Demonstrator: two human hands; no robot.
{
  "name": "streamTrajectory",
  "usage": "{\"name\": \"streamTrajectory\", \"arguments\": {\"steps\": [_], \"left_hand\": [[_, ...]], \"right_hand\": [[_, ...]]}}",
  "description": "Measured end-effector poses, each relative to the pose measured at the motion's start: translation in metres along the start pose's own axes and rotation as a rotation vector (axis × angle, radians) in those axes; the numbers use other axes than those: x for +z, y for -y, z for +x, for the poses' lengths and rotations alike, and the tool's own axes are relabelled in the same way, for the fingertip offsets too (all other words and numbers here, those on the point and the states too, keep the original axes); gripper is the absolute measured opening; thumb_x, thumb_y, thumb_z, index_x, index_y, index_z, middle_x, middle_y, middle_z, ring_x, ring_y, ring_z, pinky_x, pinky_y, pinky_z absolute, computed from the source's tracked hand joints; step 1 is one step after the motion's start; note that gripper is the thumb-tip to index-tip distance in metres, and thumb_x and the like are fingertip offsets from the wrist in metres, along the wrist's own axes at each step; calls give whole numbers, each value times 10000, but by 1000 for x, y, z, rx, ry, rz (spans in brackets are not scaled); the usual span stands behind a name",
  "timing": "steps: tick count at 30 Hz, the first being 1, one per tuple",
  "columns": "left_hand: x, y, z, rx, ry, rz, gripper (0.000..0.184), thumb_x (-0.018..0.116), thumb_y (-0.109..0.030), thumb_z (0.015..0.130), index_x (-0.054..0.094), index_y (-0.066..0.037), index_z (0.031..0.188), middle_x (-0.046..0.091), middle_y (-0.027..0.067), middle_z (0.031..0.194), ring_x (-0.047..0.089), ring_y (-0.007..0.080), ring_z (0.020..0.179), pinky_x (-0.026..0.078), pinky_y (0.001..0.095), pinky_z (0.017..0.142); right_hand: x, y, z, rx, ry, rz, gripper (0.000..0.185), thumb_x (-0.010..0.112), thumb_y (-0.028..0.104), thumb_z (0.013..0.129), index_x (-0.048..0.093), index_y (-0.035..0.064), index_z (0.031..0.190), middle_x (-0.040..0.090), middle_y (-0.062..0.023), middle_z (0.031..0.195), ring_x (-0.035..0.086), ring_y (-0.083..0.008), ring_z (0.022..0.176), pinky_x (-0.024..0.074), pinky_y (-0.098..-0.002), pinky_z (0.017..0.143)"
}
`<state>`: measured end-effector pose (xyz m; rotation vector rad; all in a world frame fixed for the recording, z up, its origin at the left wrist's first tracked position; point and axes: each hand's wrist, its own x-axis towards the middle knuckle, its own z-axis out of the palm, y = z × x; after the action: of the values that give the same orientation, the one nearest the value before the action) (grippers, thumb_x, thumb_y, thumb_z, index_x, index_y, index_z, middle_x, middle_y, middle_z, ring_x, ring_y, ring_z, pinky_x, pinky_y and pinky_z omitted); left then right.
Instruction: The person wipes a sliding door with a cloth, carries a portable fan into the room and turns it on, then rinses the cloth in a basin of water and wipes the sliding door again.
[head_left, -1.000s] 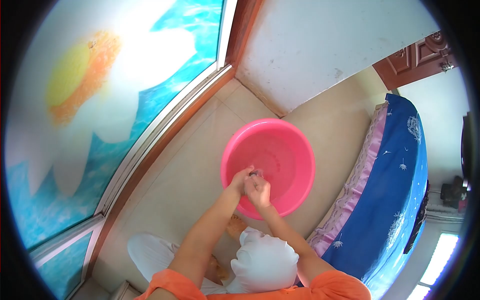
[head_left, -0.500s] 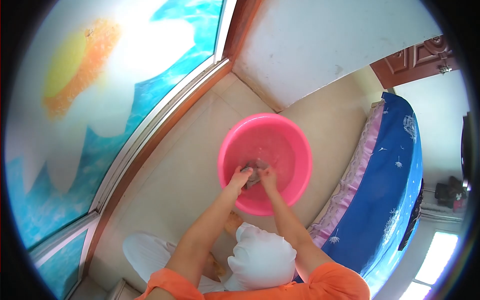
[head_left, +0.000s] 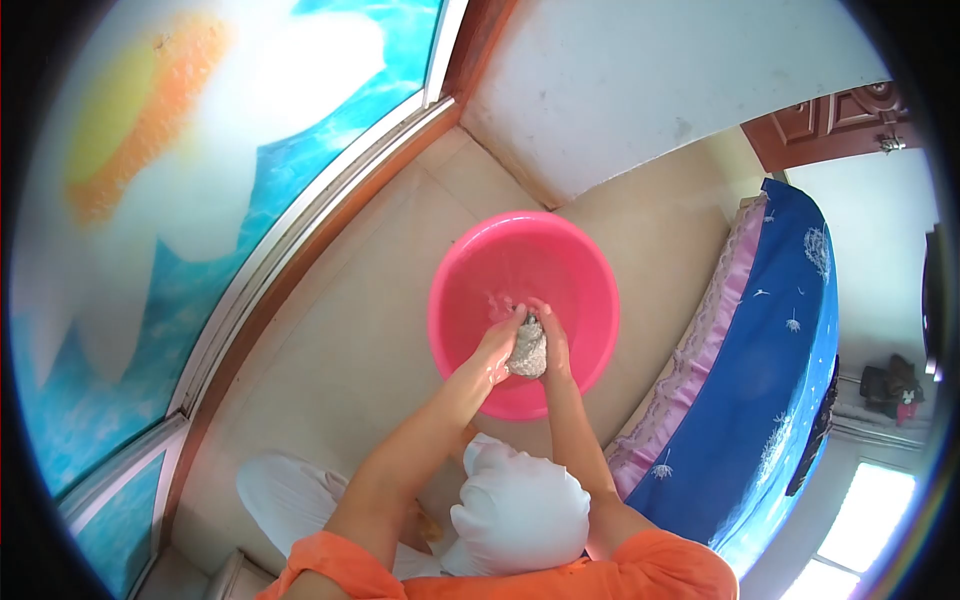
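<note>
A pink basin [head_left: 600,270] with water in it stands on the floor in front of me. Over it, my left hand [head_left: 499,345] and my right hand [head_left: 554,342] are closed around a bunched, wet grey cloth [head_left: 528,352]. The cloth's pale, textured lower part shows between my palms, with a darker bit at the fingertips. My left hand presses on its left side, my right hand on its right side. Its exact kind I cannot make out. Some fingers are hidden behind the cloth.
A bed with a blue cover [head_left: 740,360] and pink frill is on the right. A sliding door [head_left: 230,210] with a flower print runs along the left. My white-clad knee [head_left: 520,505] is close to the basin's near rim. A white wall [head_left: 640,90] stands beyond.
Both hands have moved slightly up and right with the cloth, which was lower in the basin. The cloth is now gathered into a compact lump, and more of its pale surface shows.
</note>
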<state>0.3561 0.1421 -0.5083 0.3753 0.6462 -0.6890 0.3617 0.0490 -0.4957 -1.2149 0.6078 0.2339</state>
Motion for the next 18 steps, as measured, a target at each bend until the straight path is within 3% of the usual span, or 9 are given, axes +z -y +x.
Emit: {"name": "streamTrajectory", "arguments": {"steps": [1,3,5,7,8,10,13,15,18], "left_hand": [[2,-1,-3,-8,-3,-4,385,437,-405,857,518,-36,934,572,71,824,578,191,725,494,336,643],[5,-4,-6,-75,-26,-39,456,430,-471,836,512,-38,952,571,76,845,580,195,745,492,341,671],[1,-2,-4,-90,-21,-27,477,426,-493,828,510,-43,962,568,77,863,580,195,757,492,344,683],[-4,-1,-4,-100,-15,-15,499,422,-516,819,508,-48,971,564,78,881,579,196,769,491,348,695],[-3,-2,-11,-104,68,-6,492,455,-510,805,505,-52,978,559,76,894,577,194,779,495,349,689],[-1,-6,-23,-109,149,-2,488,487,-503,792,503,-55,984,553,73,906,575,192,788,499,350,683],[10,-17,-42,-151,323,307,411,602,-374,763,495,-55,999,545,68,918,570,184,810,506,335,655],[20,-24,-40,-254,379,502,297,646,-193,728,503,-54,948,548,52,847,570,162,723,498,293,585],[17,-20,-30,-288,408,624,175,599,-83,711,512,-63,862,535,30,719,543,135,588,446,245,493]], "right_hand": [[-3,-3,-2,6,-7,-3,299,518,287,829,511,36,991,551,-49,786,528,-123,677,438,-269,594],[-2,-1,-6,315,114,201,390,469,352,845,497,24,1055,541,-72,883,537,-164,756,446,-305,674],[-1,5,-12,218,47,-10,318,506,306,836,541,18,966,550,-55,829,534,-138,731,442,-275,641],[0,10,-13,50,166,-307,228,527,244,828,579,23,850,549,-38,772,526,-105,728,433,-241,628],[1,13,-12,12,136,-255,155,542,152,809,577,15,744,572,-47,773,521,-82,703,424,-218,620],[4,21,-8,-56,133,-255,133,538,124,801,565,5,748,583,-64,811,523,-85,693,424,-217,624],[9,35,-13,-132,148,-200,65,540,46,772,518,15,720,598,-109,907,536,-101,644,441,-226,599],[9,42,-17,-106,270,-51,105,539,25,765,481,55,684,593,-115,922,545,-111,620,461,-245,554],[13,47,-19,-120,233,-15,193,534,4,762,433,87,619,570,-80,729,539,-133,567,456,-255,500]]}}
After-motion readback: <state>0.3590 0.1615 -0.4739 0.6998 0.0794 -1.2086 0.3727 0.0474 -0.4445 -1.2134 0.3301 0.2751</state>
